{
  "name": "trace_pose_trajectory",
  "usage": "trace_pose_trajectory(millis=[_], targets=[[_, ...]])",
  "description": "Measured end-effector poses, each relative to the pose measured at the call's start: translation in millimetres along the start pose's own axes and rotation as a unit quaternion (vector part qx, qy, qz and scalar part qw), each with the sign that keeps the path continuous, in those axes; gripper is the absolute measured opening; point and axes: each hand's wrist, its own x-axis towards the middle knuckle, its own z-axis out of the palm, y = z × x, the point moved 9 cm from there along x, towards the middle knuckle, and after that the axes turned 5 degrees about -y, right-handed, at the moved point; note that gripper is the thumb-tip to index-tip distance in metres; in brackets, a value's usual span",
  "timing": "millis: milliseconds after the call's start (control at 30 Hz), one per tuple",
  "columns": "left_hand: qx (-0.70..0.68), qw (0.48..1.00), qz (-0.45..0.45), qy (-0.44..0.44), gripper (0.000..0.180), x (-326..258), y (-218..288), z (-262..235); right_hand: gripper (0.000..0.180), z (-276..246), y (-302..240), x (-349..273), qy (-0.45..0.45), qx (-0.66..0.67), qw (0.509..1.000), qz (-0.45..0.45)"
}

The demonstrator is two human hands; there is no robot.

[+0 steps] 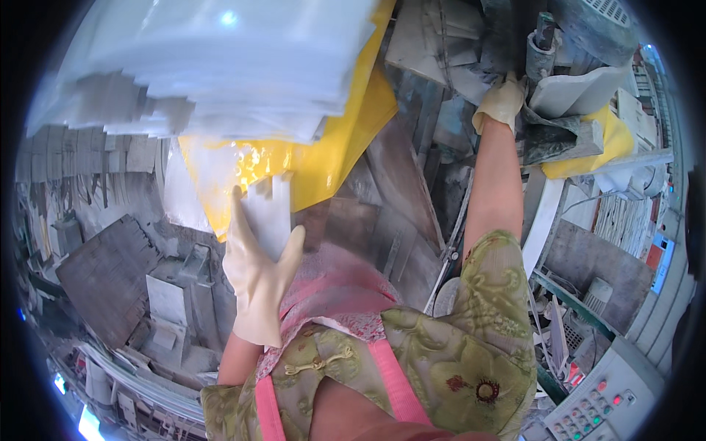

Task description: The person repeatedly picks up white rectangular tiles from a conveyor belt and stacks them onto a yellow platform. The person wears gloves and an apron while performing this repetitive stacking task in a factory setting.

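Observation:
My left hand (257, 275), in a pale rubber glove, holds a thin white tile (268, 213) upright between thumb and fingers, just below a yellow plastic sheet (323, 158). A tall stack of white tiles (213, 62) rests on that sheet at the top left. My right hand (500, 103), also gloved, reaches far forward and rests on a dusty grey machine part (540, 55) beside a grey stone piece (559, 140). Whether those fingers grip anything is hidden. My green patterned top and pink apron fill the lower middle.
Dust-covered boards (397, 198) and slabs lie ahead. A dark board (107, 275) and grey blocks (173, 301) lie at the left. A control panel with buttons (603, 400) sits at the lower right. Shelves of white tiles (621, 217) stand at the right.

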Motion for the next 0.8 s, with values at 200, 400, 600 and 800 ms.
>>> trace_pose_trajectory(millis=[200,400,600,800], targets=[[-0.005,1.000,0.012,0.020,0.105,2,-1,-3,0.060,27,13,6,-0.001,0.536,0.817,0.214],[0.030,0.998,-0.049,0.036,0.095,2,-21,-6,0.034,-1,-16,7,0.007,0.385,0.916,0.116],[0.023,0.998,0.047,0.032,0.089,0,20,-7,0.028,-93,-51,-67,0.046,0.215,0.975,0.025],[0.016,0.991,0.129,0.025,0.089,0,41,-4,0.023,-301,85,-302,0.179,0.203,0.962,-0.033]])
